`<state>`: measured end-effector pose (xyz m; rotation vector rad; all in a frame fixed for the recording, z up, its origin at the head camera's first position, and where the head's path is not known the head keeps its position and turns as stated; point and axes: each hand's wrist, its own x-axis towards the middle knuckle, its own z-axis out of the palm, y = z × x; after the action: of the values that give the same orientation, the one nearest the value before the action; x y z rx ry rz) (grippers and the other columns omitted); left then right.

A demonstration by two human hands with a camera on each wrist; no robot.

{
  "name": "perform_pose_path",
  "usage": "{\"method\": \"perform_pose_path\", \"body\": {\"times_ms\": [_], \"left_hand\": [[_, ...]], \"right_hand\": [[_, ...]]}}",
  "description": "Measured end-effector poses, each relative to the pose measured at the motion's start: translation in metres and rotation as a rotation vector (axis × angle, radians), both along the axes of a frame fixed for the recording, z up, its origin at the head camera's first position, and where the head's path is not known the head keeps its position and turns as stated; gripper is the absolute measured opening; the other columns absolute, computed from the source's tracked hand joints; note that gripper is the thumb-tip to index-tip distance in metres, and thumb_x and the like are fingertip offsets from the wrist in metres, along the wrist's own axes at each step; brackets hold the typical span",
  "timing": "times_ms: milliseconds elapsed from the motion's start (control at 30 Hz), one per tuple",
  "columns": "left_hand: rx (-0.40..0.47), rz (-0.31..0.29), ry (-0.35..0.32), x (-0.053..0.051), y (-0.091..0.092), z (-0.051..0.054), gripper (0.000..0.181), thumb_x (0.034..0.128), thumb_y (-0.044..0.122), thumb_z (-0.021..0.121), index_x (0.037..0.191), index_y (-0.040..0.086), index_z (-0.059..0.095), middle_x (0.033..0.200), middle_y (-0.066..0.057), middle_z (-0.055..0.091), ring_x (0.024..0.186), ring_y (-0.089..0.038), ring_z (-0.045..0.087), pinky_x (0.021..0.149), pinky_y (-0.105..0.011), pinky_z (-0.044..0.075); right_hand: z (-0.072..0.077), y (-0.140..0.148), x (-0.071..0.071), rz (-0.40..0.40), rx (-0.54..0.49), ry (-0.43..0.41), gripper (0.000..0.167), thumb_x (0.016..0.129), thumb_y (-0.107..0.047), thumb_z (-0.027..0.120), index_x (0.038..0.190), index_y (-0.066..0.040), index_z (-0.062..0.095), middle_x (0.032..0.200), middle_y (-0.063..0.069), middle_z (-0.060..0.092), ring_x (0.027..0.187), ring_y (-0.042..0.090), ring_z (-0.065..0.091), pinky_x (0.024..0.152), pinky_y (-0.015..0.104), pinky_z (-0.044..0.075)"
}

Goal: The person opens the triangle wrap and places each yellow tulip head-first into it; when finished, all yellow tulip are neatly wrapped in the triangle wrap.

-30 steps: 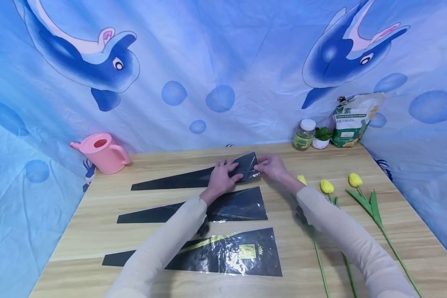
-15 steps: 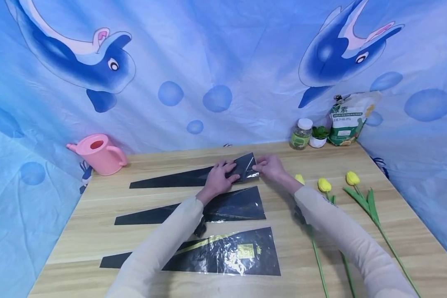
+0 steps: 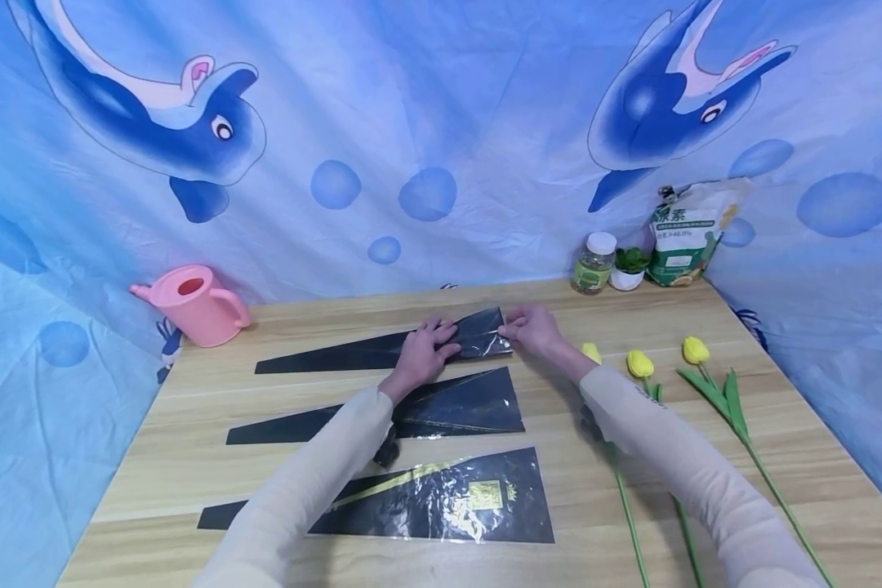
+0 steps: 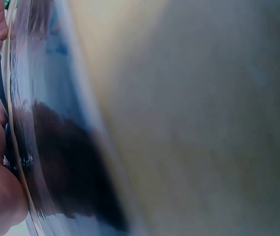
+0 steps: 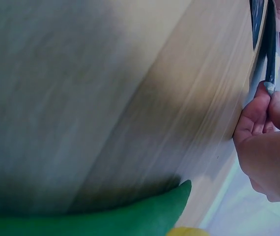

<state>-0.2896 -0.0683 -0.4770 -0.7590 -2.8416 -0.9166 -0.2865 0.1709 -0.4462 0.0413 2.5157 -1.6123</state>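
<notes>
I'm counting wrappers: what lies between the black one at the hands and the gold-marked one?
The head view shows a middle black wrapper on the table; the left forearm, a dark object at its wrist, crosses above.

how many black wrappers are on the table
3: the far wrapper, under the left hand and pinched at its wide end by the right hand; the middle wrapper; the near wrapper. More could be stacked unseen beneath.

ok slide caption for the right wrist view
Right hand pinches the edge of a black sheet, green leaf along the bottom.
</notes>
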Motion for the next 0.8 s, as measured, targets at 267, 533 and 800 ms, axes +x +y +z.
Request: {"method": "perform_pose_path", "body": {"times_ms": [267, 533, 800], "left_hand": [[0.135, 0.054, -0.003, 0.0007, 0.0012, 0.0029, 0.032, 0.0954, 0.018, 0.069, 0.125, 0.004, 0.069, 0.131, -0.009, 0.063, 0.134, -0.035, 0.046, 0.114, -0.048, 0.034], [0.385, 0.087, -0.053, -0.0014, -0.0028, 0.0039, 0.026, 0.0945, 0.012, 0.071, 0.120, 0.004, 0.072, 0.127, -0.011, 0.065, 0.132, -0.029, 0.051, 0.111, -0.040, 0.038], [0.398, 0.067, 0.014, -0.0037, -0.0057, 0.0002, 0.027, 0.0919, 0.012, 0.074, 0.118, 0.004, 0.073, 0.124, -0.013, 0.067, 0.129, -0.031, 0.053, 0.109, -0.042, 0.041]], "right_hand": [[-0.0019, 0.0032, -0.0008, 0.005, -0.033, 0.001, 0.038, 0.092, -0.002, 0.070, 0.122, 0.016, 0.056, 0.095, 0.024, 0.071, 0.065, 0.018, 0.065, 0.063, 0.024, 0.056], [0.0013, 0.0068, -0.0021, 0.022, -0.119, -0.075, 0.036, 0.095, 0.007, 0.059, 0.129, 0.017, 0.050, 0.097, 0.024, 0.069, 0.070, 0.018, 0.068, 0.068, 0.025, 0.059], [0.0049, 0.0019, -0.0023, 0.016, -0.051, -0.073, 0.035, 0.090, 0.015, 0.055, 0.124, 0.019, 0.053, 0.102, 0.028, 0.068, 0.069, 0.018, 0.070, 0.067, 0.024, 0.059]]}}
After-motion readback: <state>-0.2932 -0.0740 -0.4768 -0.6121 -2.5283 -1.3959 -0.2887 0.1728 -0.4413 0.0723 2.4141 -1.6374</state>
